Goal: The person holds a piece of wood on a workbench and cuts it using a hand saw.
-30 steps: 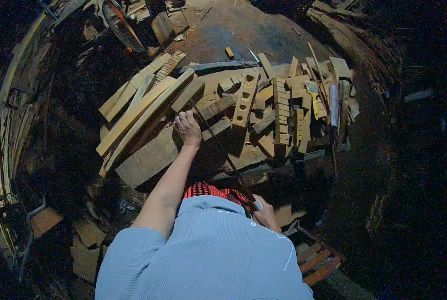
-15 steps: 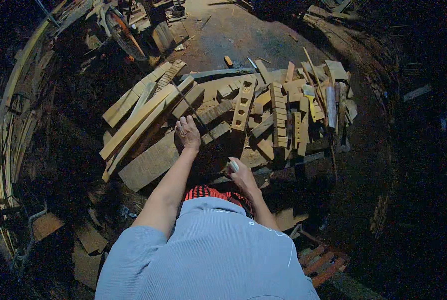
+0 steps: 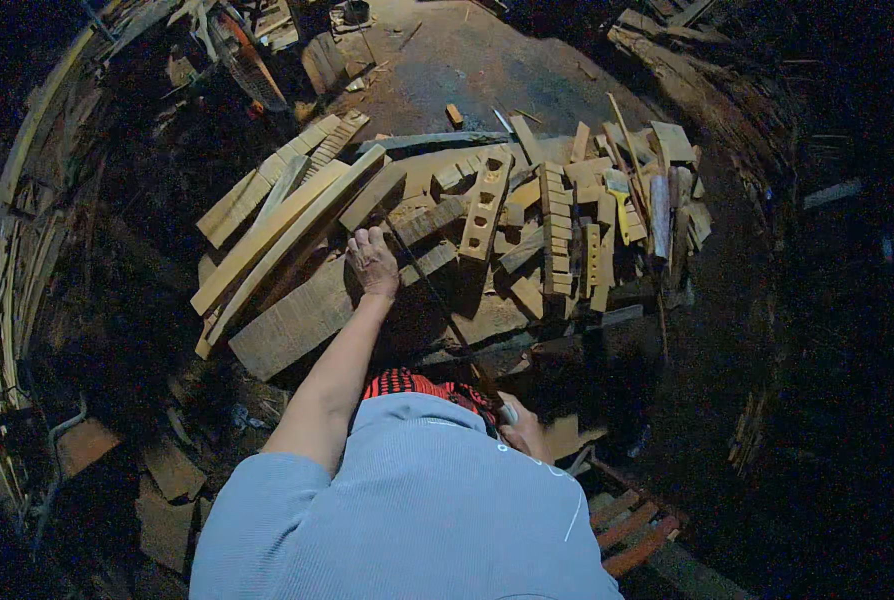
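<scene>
My left hand (image 3: 374, 268) presses down with bent fingers on the right end of a thick wooden board (image 3: 292, 315), at the near left of the wood pile. Close to my right hip, my right hand (image 3: 525, 432) is closed round the pale handle of a long, thin, dark tool (image 3: 435, 292). Its slim shaft slants from that hand up past the right side of my left hand; whether it has teeth is too dark to tell. Just beyond my fingers lies a wooden block (image 3: 372, 195). A red and black patterned cloth (image 3: 407, 383) shows at my waist.
Long wooden strips (image 3: 287, 245) lie at left. A block with square holes (image 3: 485, 207), a notched bar (image 3: 557, 230) and a yellow-handled brush (image 3: 622, 205) lie to the right. A fan (image 3: 249, 62) stands far left. Scrap boards (image 3: 175, 468) lie at lower left.
My right hand has drawn back toward my right hip, and the long thin tool has slid nearer with it. My left hand stays on the board.
</scene>
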`<state>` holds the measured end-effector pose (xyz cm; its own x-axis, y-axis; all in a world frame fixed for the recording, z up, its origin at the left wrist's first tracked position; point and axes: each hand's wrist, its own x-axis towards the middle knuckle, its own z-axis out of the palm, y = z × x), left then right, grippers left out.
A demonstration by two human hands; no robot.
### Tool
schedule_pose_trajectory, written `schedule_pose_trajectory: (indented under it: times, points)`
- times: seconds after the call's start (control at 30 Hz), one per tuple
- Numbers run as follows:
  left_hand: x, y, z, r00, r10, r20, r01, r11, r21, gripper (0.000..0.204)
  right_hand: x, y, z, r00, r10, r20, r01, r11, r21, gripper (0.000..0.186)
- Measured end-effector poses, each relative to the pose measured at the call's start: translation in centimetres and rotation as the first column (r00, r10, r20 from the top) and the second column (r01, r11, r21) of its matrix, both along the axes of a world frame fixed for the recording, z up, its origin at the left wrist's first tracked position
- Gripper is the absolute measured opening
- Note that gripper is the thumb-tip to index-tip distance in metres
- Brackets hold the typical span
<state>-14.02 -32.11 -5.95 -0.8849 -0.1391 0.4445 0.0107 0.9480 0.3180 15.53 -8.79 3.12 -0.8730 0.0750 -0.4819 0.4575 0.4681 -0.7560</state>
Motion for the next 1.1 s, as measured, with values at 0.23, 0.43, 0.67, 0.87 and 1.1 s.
schedule_pose_trajectory:
  times: [0.23,0.43,0.67,0.87,1.1]
  points:
    - [0.2,0.2,1.0,0.999,0.016,0.034,-0.017,1.0,0.02,0.01,-1.6,1.5,0.1,0.997,0.064,-0.047,-0.062,0.996,0.06,0.054]
    - [0.4,0.1,1.4,0.999,0.015,0.049,-0.014,1.0,-0.021,0.012,-9.2,-1.8,-1.7,0.989,0.098,-0.114,-0.087,0.991,0.102,0.058]
    - [0.0,0.1,0.0,0.999,0.031,0.013,-0.031,0.999,-0.018,0.013,-13.3,-4.9,-2.8,0.99,0.06,-0.126,-0.066,0.997,-0.045,0.048]
    - [0.1,0.0,0.1,1.0,-0.003,-0.006,0.003,0.999,0.045,0.009,-7.0,-2.3,-2.8,0.998,0.044,-0.043,-0.04,0.996,0.078,0.05]
    - [0.1,0.0,0.7,1.0,-0.016,0.018,0.014,0.997,0.073,0.008,-0.4,0.2,-2.9,0.997,0.028,-0.072,-0.027,1.0,0.011,0.055]
